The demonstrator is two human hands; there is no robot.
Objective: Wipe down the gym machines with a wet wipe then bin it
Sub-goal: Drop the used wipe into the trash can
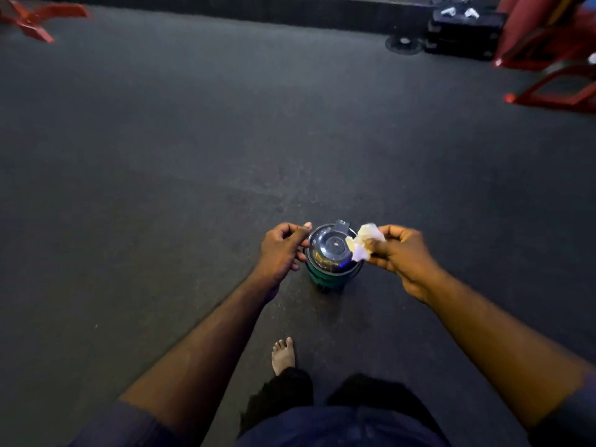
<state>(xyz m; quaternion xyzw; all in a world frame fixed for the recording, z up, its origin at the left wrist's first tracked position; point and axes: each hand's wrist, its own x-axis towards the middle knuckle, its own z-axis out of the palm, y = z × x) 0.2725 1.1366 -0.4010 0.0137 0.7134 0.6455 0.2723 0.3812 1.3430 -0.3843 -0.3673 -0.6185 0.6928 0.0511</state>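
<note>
Wipe (362,241), crumpled white wad, pinched in R grip (400,253) over bin (326,279); L grip (282,250): hold unclear.

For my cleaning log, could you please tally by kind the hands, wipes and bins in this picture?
Hands: 2, the left hand and the right hand
Wipes: 1, a crumpled wipe pinched by the right hand
Bins: 1, a small green bin
Total: 4
</note>
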